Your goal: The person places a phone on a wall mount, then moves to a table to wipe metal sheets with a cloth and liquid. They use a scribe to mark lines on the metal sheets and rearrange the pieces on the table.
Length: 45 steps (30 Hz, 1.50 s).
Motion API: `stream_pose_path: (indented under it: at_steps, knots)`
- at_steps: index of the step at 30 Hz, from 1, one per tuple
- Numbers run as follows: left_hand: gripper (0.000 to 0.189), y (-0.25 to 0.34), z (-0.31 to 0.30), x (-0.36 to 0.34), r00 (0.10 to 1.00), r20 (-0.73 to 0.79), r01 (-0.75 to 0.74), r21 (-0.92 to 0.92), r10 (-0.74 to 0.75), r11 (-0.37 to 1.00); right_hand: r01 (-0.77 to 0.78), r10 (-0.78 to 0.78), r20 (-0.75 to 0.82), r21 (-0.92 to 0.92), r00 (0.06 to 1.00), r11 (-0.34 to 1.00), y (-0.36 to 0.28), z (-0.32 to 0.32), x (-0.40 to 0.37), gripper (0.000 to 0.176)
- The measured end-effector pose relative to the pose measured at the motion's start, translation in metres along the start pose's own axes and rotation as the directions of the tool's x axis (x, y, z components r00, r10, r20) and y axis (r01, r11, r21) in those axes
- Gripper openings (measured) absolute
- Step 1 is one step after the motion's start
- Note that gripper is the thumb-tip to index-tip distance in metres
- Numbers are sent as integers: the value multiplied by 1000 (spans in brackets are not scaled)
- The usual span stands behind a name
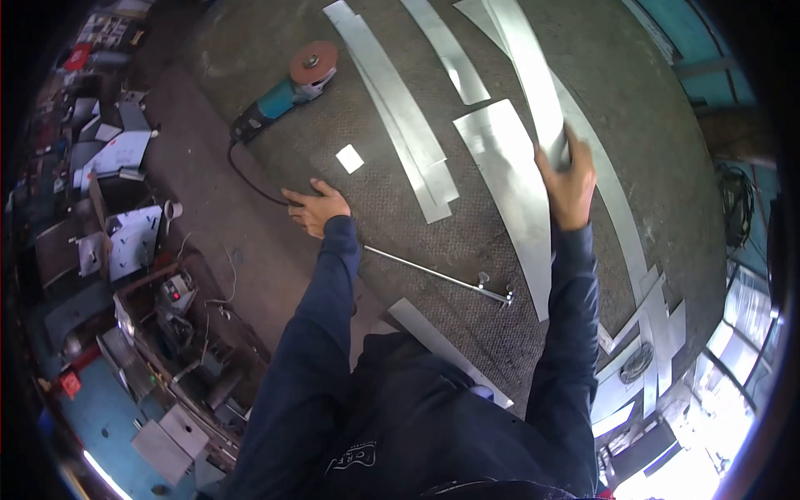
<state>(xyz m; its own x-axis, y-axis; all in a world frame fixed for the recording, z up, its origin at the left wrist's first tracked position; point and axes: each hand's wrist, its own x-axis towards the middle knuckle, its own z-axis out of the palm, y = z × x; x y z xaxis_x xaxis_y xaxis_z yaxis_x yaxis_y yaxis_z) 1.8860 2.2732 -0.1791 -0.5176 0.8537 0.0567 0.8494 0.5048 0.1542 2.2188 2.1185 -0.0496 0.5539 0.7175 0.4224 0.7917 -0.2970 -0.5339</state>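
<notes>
My right hand [572,182] pinches the near end of a long shiny metal strip [531,71], with the thumb on one edge and the fingers on the other. Just left of that hand lies a broader metal sheet [506,171]. My left hand [321,210] is open, fingers spread, over the table's edge beside the black cord [254,185] of an angle grinder [279,98]. The grinder has a reddish-brown disc [313,60] facing up. A thin metal rod with a crosspiece [433,273] lies between my arms.
More metal strips [400,108] lie on the dark table [258,50], with a small white square [350,158] near them. Several offcuts and a round dark object [637,364] lie at the right. Cluttered bins and scrap [125,158] stand on the floor at left.
</notes>
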Motion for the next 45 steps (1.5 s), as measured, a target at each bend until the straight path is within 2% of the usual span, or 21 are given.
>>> stream_pose_path:
  at_steps: [2,6,8,10,11,12,14,15,16,18,19,20,26,30,33,36,38,40,42,43,45]
  knots:
    - [75,1,-5,0,1000,19,16,-15,-16,1000,120,-121,-87,-14,989,993,-7,34,54,60]
    - [75,-4,3,2,999,-21,-37,-13,37,999,45,-46,-6,-65,999,997,-40,118,146,67]
    - [75,-4,-1,2,999,-20,-29,-7,29,1000,67,-29,131,-302,991,951,-36,191,165,75]
    - [75,2,-9,1,999,34,-9,-51,11,999,354,-367,83,-521,927,777,17,289,141,79]
    - [75,1,-7,1,999,35,-3,-53,5,999,329,-248,217,-606,944,724,5,292,128,79]
    - [75,-1,-4,1,1000,8,-19,-57,20,998,326,-248,210,-609,946,723,10,298,128,79]
    - [75,2,-1,8,999,-22,-35,-67,34,997,358,-340,113,-301,934,884,30,310,134,79]
    - [74,2,0,10,1000,-11,-24,-39,23,999,362,-332,158,-245,930,899,42,306,138,81]
    - [74,-2,0,3,1000,14,-19,-8,19,1000,130,-77,338,-139,938,982,37,280,133,82]
    - [75,1,-1,3,997,-27,-73,-33,72,997,211,-213,169,31,962,977,40,214,124,80]
    - [75,-1,0,2,997,-25,-68,-22,67,997,321,-320,30,-61,947,945,35,172,108,72]
    - [76,-4,2,1,998,-23,-62,-10,62,998,181,-158,160,-142,974,973,48,141,81,75]
    - [75,-4,11,1,998,-38,-38,31,40,999,-141,265,297,-381,917,914,85,-33,-138,103]
    - [76,-4,18,3,997,-69,-41,7,41,999,-308,460,316,-428,829,850,58,-70,-213,114]
    - [77,-7,26,6,988,-139,-62,18,64,998,-344,455,251,-384,854,857,63,-68,-228,121]
    - [77,-2,10,0,999,-42,-31,-33,30,999,-381,496,241,-398,835,835,66,-68,-216,124]
    - [77,3,-1,-3,998,52,29,-85,-24,996,-466,625,301,-458,720,757,66,-68,-207,125]
    - [78,5,-4,-4,998,56,27,-88,-22,996,-448,622,289,-485,728,751,71,-74,-205,112]
    - [78,2,3,-2,998,53,35,-85,-31,996,-467,535,376,-263,757,844,92,-81,-211,95]
    - [77,-1,15,1,999,-38,3,-26,-4,1000,-414,477,326,-246,816,877,83,-88,-206,72]
    - [76,-5,21,4,991,-126,-26,38,31,999,-435,463,314,-159,829,886,78,-92,-209,65]
